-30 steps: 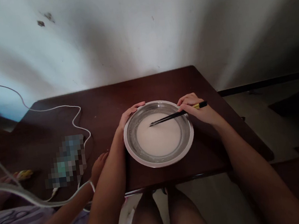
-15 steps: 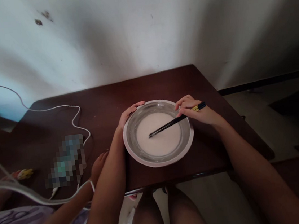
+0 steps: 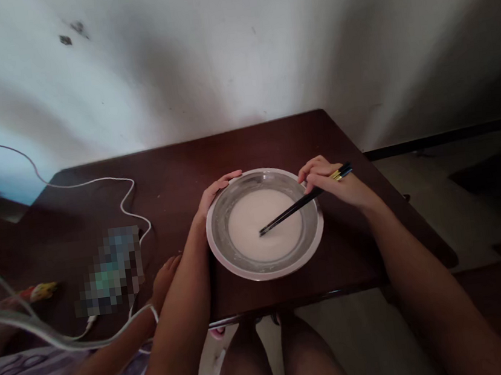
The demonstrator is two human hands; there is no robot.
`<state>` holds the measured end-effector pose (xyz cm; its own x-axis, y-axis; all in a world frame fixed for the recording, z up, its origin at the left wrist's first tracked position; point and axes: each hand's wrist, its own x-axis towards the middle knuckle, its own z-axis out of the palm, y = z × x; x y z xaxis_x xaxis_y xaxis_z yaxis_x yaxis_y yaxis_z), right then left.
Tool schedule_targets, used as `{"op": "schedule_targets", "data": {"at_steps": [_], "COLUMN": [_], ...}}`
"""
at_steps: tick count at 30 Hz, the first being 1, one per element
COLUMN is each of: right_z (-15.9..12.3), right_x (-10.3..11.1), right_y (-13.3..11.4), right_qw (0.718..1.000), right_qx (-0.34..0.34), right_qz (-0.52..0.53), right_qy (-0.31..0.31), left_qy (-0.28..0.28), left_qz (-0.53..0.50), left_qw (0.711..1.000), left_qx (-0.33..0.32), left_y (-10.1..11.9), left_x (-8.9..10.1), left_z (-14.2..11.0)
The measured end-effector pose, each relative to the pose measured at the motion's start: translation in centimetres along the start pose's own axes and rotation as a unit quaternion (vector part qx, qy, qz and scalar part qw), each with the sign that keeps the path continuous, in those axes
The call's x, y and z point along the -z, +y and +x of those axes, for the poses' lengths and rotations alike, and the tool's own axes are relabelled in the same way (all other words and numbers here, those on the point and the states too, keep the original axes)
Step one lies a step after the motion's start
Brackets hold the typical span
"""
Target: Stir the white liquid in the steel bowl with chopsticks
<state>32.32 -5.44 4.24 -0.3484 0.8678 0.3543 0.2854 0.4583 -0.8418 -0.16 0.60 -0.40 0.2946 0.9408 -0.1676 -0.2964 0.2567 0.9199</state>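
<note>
A wide metal bowl stands on the dark brown table, holding a smooth, whitish liquid that looks like thin batter. Around the far left of its rim curl the fingers of my left hand. My right hand, over the bowl's right edge, is closed on a pair of black chopsticks with yellow bands near the top. They slant down to the left, and their tips reach the liquid near the middle of the bowl.
Left of the bowl lies a blurred-out device with a white cable. Another person's hand rests on the table beside my left forearm. A small red and yellow toy lies farther left. The wall borders the table's far edge.
My right hand has shifted slightly right. The chopstick tips have moved a little right and toward me through the liquid. My left hand and the bowl stay nearly in place.
</note>
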Motion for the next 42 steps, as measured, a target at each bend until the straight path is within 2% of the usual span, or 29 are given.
{"op": "schedule_targets", "data": {"at_steps": [2, 4, 10, 12, 14, 17, 20, 22, 24, 29, 31, 33, 39, 42], "right_z": [0.1, 0.2, 0.4, 0.3, 0.2, 0.1, 0.1, 0.2, 0.3, 0.4, 0.3, 0.2, 0.1, 0.2], "right_x": [-0.6, -1.1, -0.3, 0.3, 0.6, 0.5, -0.2, -0.7, -0.9, -0.2, 0.3, 0.6, -0.3, -0.8], "right_y": [0.1, 0.4, 1.1, 1.0, 0.8, 0.4, 0.2, 0.3, 0.6, 1.1, 1.1, 0.8, 0.1, 0.2], "right_qw": [1.000, 0.999, 0.991, 0.989, 0.992, 0.999, 1.000, 0.999, 0.999, 0.991, 0.988, 0.992, 1.000, 0.999], "right_qx": [0.009, 0.018, 0.014, 0.017, 0.017, 0.004, 0.000, 0.008, 0.010, 0.008, 0.011, 0.014, -0.014, -0.004], "right_qz": [-0.016, -0.033, -0.064, -0.053, -0.030, 0.006, -0.011, -0.031, -0.048, -0.068, -0.052, -0.026, -0.014, -0.038], "right_qy": [-0.024, -0.013, 0.116, 0.137, 0.119, 0.046, -0.014, -0.024, -0.005, 0.116, 0.144, 0.126, -0.015, -0.027], "left_qy": [-0.004, -0.004, -0.001, -0.003, -0.004, -0.004, -0.006, -0.008, -0.006, -0.003, 0.001, 0.004, 0.009, 0.009], "left_qz": [0.005, 0.007, 0.017, 0.016, 0.016, 0.019, 0.016, 0.013, 0.010, 0.002, 0.000, -0.001, 0.007, 0.011], "left_qw": [1.000, 1.000, 1.000, 1.000, 1.000, 1.000, 1.000, 1.000, 1.000, 1.000, 1.000, 1.000, 1.000, 1.000], "left_qx": [-0.002, -0.004, -0.001, -0.006, -0.009, -0.006, -0.006, -0.007, -0.006, -0.004, -0.001, -0.002, 0.001, -0.001], "left_y": [0.0, -0.1, -0.2, -0.3, -0.3, -0.3, -0.2, -0.1, -0.1, 0.0, 0.0, 0.0, 0.3, 0.3], "left_x": [0.1, 0.2, 0.4, 0.4, 0.5, 0.4, 0.3, 0.2, 0.1, 0.0, 0.0, -0.1, -0.4, -0.5], "left_z": [0.1, 0.2, 0.3, 0.3, 0.3, 0.2, 0.2, 0.3, 0.3, 0.1, 0.0, -0.1, -0.2, -0.1]}}
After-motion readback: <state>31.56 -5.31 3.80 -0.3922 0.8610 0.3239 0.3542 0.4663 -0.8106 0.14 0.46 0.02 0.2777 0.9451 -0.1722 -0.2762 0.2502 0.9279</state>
